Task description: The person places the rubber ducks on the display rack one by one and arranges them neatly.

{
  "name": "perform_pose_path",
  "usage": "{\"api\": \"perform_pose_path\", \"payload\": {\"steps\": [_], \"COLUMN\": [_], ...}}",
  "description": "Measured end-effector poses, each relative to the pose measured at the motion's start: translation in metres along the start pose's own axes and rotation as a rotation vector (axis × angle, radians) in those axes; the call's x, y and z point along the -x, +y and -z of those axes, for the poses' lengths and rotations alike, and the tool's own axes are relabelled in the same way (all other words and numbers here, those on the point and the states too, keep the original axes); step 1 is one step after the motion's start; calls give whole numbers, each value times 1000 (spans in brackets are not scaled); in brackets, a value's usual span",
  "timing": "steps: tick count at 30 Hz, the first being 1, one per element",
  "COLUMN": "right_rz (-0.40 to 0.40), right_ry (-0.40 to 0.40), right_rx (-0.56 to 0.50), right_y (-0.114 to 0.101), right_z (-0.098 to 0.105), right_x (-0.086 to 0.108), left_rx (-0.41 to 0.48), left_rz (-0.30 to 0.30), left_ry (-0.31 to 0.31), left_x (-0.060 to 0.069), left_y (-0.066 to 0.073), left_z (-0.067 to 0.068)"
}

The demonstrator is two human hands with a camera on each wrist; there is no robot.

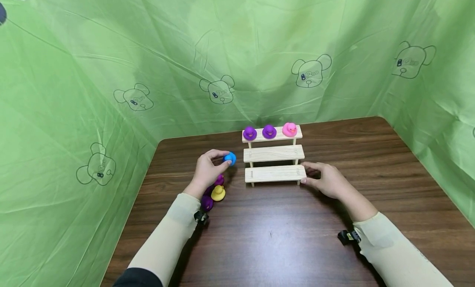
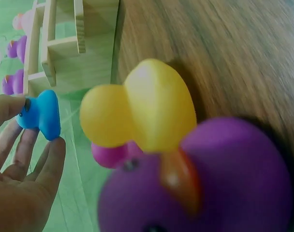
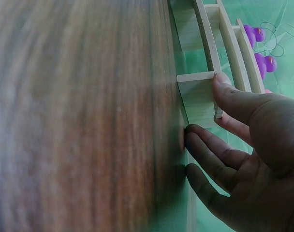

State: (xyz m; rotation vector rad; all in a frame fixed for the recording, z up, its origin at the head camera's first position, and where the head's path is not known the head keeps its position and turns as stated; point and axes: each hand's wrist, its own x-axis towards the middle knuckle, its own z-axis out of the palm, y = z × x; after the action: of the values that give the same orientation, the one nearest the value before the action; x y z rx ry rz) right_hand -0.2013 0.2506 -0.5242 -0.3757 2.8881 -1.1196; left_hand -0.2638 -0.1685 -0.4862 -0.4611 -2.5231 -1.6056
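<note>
My left hand point(image 1: 205, 171) pinches a blue rubber duck point(image 1: 231, 158) between thumb and fingers, above the table and left of a three-tier wooden stand point(image 1: 274, 174). Under that wrist lies a cluster: a yellow duck point(image 1: 218, 194), a magenta duck point(image 1: 219, 179) and purple ducks point(image 1: 206, 203), partly hidden by the arm. On the stand's top tier sit two purple ducks point(image 1: 269, 132) and a pink duck point(image 1: 290, 129); the two lower tiers are bare. With thumb and index finger, my right hand point(image 1: 328, 181) grips the right end of the lowest tier point(image 3: 212, 48).
Everything stands on a dark wood-grain table point(image 1: 267, 233). A green curtain point(image 1: 256, 64) printed with bear heads hangs behind the table and along its sides. Each wrist wears a small black camera point(image 1: 349, 237).
</note>
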Motion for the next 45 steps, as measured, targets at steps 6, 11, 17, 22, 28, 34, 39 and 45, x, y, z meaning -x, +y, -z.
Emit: {"api": "perform_pose_path", "payload": {"steps": [6,11,17,22,28,34,39,45], "right_rz": [-2,-8,-4,-3,-1,-4,-7,-12], "right_ry": [0,-2,-2,-5,-4,-2,-2,-1], "right_rx": [1,-3,-16,-13,-13,-14,-15,-26], "right_y": [1,1,-2,-4,-4,-4,-4,-4], "right_z": [0,0,1,1,2,1,1,2], "right_x": [-1,-1,1,2,2,3,2,2], "left_rx": [1,36,70,68,47,3,-89,-105], "left_rz": [-4,-24,-48,-54,-51,-63,-71,-82], "left_ry": [-5,-17,-35,-53,-51,-49,-30,-45], "left_x": [0,-2,-5,-7,-12,-17,-21,-25], "left_y": [8,16,24,33,40,49,56,61], "left_z": [-9,-18,-30,-42,-61,-78,-88,-99]}}
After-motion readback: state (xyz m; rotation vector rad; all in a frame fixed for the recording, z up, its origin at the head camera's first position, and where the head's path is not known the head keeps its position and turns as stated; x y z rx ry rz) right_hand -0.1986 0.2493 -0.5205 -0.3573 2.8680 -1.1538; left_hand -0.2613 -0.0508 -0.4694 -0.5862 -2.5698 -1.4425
